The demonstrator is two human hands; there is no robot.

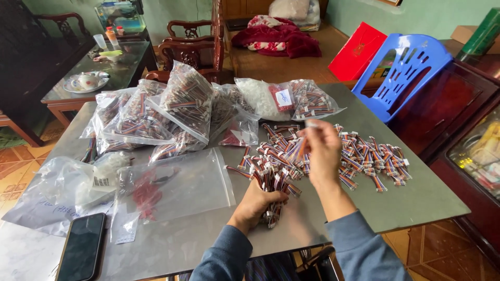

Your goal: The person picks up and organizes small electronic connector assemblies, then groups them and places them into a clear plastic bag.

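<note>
the left hand [256, 204] is closed around a bundle [272, 186] of short coloured wires, just in front of the loose wire pile [333, 153] on the grey surface [396, 203]. the right hand [324, 151], raised over the pile, pinches one wire [301, 147] between its fingertips. filled bags [172, 112] lie behind and left of the pile; a phone [82, 247] lies well to its left, at the near edge.

Two hands [323, 153], one phone [82, 247]

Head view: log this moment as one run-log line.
left hand: grips bundle of wire connectors | right hand: lifts a few connectors | loose pile on grey table | filled bags behind
</note>
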